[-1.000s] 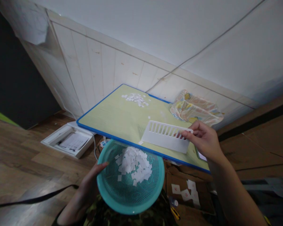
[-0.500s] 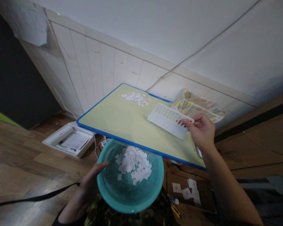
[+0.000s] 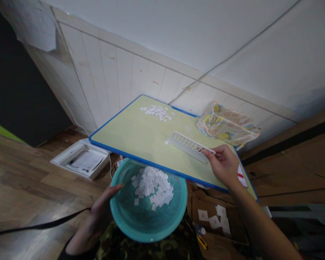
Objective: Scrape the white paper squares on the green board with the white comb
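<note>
My left hand (image 3: 105,200) grips the left rim of a round turquoise plastic basket (image 3: 148,233), its thumb over the edge. Inside the basket lies a heap of small white paper pieces (image 3: 153,186). My right hand (image 3: 223,164) pinches the right end of a slotted white plastic strip (image 3: 188,146), held tilted low over a yellow-green tabletop (image 3: 130,133) with a blue edge. One small white bit shows at the strip's left end. Farther back on the table is a loose scatter of small white pieces (image 3: 156,112).
A patterned cloth-covered basket (image 3: 227,126) stands at the table's back right, by the wall. Beneath the right arm lies a white and red flat item (image 3: 242,175). Below are an open cardboard box (image 3: 206,202) with white cards, a yellow cutter (image 3: 202,242), and a white box (image 3: 81,160) on the floor.
My right hand has moved down and slightly left, bringing the white strip lower and more edge-on over the tabletop. The left hand and basket are almost unchanged.
</note>
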{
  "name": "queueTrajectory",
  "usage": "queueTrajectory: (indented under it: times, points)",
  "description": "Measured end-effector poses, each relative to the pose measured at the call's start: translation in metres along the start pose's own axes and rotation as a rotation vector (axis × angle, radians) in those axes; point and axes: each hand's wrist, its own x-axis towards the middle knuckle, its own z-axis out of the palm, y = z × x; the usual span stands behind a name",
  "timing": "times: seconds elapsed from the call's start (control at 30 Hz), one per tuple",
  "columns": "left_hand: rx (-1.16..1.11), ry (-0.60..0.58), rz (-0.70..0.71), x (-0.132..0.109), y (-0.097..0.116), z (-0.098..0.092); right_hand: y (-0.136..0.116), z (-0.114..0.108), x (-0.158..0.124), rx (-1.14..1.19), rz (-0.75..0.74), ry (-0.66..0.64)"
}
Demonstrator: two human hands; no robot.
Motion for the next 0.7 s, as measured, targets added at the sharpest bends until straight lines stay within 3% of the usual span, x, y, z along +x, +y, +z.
queueTrajectory:
  times: [0.3, 0.53, 0.7]
  points:
    - [-0.061, -0.053, -0.041, 0.009, -0.005, -0.006, -0.036, -0.027, -0.046, 0.039, -0.168, -0.071]
    - [0.002, -0.062, 0.005, 0.002, -0.007, -0.004, -0.042, -0.035, -0.046, 0.114, -0.099, -0.125]
    - [-0.027, -0.056, -0.028, 0.008, -0.012, -0.012, -0.048, -0.026, -0.037, 0.137, -0.015, 0.028]
